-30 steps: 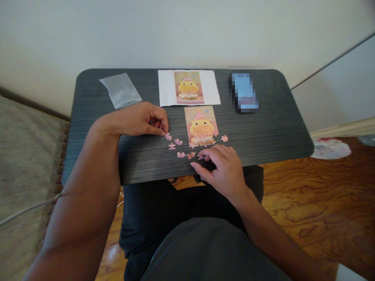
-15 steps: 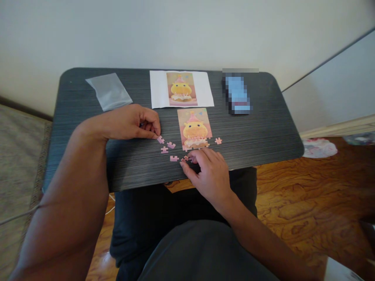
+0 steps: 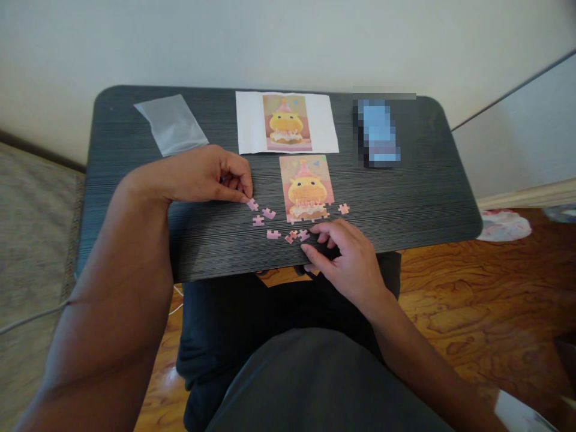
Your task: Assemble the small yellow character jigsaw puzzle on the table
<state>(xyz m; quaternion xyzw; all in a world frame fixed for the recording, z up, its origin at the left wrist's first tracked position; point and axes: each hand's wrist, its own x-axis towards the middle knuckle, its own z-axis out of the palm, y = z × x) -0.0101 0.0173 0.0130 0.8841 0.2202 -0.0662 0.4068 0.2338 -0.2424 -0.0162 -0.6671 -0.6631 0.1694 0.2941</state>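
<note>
A jigsaw puzzle (image 3: 306, 186) of a yellow animal in a party hat lies mostly joined on the dark table, its lower edge jagged. My left hand (image 3: 225, 177) has its thumb and index finger pinched together at the edge of a pink puzzle piece (image 3: 252, 205). Beside it lie several loose pink puzzle pieces (image 3: 269, 213). My right hand (image 3: 344, 255) rests at the near table edge, thumb and index apart, close to a pink puzzle piece (image 3: 304, 235) and an orange-pink puzzle piece (image 3: 291, 237). Another loose puzzle piece (image 3: 344, 209) lies right of the puzzle.
Behind the puzzle lies a white sheet (image 3: 249, 123) with the same picture printed on it. A clear plastic bag (image 3: 175, 126) is at the back left, and a blurred phone-like object (image 3: 378, 132) at the back right. The table (image 3: 423, 198) stands against a wall.
My right hand has drawn back to the right and its fingers have parted, uncovering the loose pieces by the near edge. My left hand stays at the same piece. The whole view has shifted slightly.
</note>
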